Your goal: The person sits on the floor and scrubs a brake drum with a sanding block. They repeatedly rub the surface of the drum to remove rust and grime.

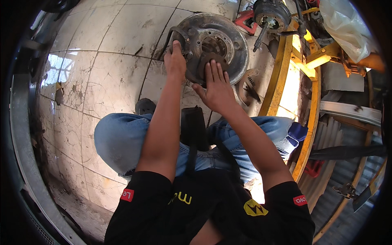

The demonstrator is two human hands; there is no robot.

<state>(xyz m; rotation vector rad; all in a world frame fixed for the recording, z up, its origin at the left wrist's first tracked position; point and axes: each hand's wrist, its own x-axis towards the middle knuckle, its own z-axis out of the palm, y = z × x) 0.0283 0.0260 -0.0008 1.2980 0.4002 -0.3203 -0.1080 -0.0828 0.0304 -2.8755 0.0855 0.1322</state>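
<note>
A round, dark metal brake plate (239, 49) with a holed hub opening lies on the tiled floor in front of me. At its left edge my left hand (174, 63) is closed around a curved dark piece that looks like a brake shoe (175, 32). My right hand (217, 87) lies flat, fingers stretched out, over a dark brown sheet like sandpaper (211, 58) at the plate's near side. The underside of that sheet is hidden. Another curved brake shoe (241, 89) rests on the floor to the right, beside a dark brush-like thing (252, 92).
A yellow metal frame (281, 77) stands close on the right. Beyond the plate are a red stand (246, 22) and a hub assembly with a shaft (271, 18). A clear plastic bag (347, 26) hangs at the far right. A grey metal rail (30, 155) runs along the left.
</note>
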